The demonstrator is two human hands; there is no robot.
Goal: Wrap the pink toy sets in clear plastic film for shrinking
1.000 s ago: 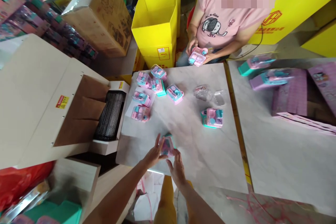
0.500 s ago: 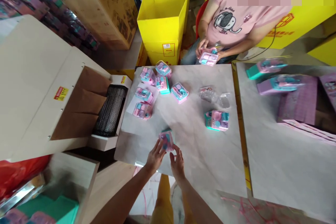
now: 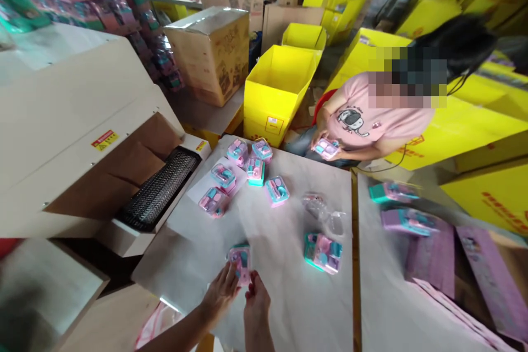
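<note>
Toy pack (image 3: 240,261) stays gripped by left hand (image 3: 220,294) and right hand (image 3: 256,303), now nearer table edge.

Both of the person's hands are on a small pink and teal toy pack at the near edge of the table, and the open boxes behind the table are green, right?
Not quite: the open boxes are yellow, as the head view shows. The rest holds: both hands, left hand and right hand, are on the toy pack at the table's near edge.

A packing workshop: shrink-wrap machine (image 3: 94,148), yellow cartons (image 3: 276,88), stacked toy packs (image 3: 247,162).
</note>
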